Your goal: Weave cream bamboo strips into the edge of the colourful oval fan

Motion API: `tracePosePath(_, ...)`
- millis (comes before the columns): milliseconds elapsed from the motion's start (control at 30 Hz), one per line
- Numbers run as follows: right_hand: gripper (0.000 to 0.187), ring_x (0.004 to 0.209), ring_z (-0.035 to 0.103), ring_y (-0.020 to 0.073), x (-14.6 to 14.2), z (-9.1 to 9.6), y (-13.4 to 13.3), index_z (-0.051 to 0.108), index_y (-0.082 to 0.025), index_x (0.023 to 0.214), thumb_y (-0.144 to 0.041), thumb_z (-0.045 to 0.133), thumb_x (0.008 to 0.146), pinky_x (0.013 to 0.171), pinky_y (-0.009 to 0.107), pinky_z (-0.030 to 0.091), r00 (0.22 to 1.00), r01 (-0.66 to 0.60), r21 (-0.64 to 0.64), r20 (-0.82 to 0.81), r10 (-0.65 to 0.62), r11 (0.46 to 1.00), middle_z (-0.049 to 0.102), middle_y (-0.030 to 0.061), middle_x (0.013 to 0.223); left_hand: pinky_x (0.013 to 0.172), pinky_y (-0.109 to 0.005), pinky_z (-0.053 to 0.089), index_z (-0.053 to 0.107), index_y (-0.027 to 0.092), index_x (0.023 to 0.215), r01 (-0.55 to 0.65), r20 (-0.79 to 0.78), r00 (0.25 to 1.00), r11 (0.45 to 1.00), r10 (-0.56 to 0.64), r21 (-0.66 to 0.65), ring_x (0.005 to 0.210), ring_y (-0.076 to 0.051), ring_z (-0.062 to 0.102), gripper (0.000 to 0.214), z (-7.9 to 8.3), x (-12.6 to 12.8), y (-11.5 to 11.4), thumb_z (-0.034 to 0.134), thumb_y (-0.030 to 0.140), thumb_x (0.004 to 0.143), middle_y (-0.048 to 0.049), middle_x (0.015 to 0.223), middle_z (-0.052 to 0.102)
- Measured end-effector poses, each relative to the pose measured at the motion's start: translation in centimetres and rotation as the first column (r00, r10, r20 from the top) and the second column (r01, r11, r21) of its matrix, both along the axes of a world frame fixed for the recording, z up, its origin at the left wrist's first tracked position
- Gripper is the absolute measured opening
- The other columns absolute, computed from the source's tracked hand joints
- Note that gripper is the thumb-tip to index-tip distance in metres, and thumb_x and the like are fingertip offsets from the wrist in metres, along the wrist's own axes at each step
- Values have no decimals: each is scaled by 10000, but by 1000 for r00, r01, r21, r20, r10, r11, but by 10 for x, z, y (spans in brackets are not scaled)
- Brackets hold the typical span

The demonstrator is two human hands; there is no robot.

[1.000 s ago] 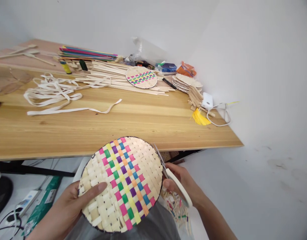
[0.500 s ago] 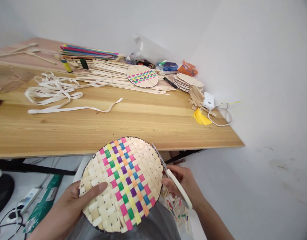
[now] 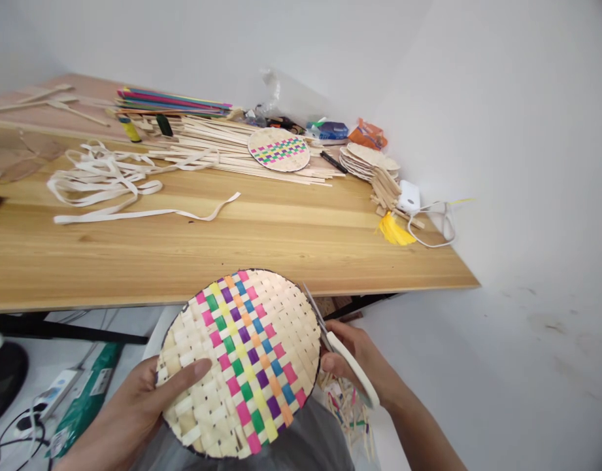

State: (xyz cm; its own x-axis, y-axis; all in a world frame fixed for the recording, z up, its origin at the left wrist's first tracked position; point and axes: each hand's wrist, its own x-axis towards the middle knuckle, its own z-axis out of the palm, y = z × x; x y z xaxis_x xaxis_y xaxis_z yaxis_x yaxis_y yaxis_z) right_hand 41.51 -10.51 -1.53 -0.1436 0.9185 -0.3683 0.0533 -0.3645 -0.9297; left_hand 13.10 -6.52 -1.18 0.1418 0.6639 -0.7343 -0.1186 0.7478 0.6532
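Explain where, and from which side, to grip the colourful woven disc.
Grip the woven disc by its left rim, coming from the lower left, pinched flat with the thumb on top, as the left hand does. It is thin and flat, and the scissors occupy its right edge.

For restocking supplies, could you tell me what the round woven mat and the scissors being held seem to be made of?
The round woven mat in the left hand looks like flat bamboo or palm strips, matte, some dyed: a plaited grid shows. The white-handled scissors in the right hand seem smooth plastic at the handle, grey metal at the blades.
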Motion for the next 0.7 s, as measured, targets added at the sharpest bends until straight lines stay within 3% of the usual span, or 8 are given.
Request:
tracePosePath(167,511,731,516,157,1,3,2,710,-156,995,-587,759,724,602,236,389,999,-9,9,32,9,1000,622,22,814,664,-429,664,796,146,988,40,9,999,999,-40,17,777,-405,770,531,-2,-2,0,904,446,564,-148,878,813)
tracePosePath(400,524,599,500,119,0,-5,1,726,-134,936,-577,803,666,530,221,431,999,53,-9,7,-53,999,593,10,707,645,-438,663,787,154,1008,64,20,998,998,-64,1,773,-410,770,521,-10,-10,1,902,436,585,-142,883,813)
tracePosePath(533,548,530,467,106,-1,-6,-1,729,-119,883,-601,810,635,467,218,428,994,78,3,81,-78,997,537,-8,635,705,-465,660,780,155,1043,73,62,996,997,-71,-31,808,-421,765,583,-16,-14,2,925,416,543,-146,956,809)
tracePosePath(700,518,505,438,92,-2,-1,-1,728,-127,843,-608,790,661,443,210,426,990,72,-6,124,-71,997,532,-10,622,681,-460,661,787,148,1026,49,46,998,998,-47,-39,793,-433,763,584,-13,-12,1,945,342,497,-140,891,814)
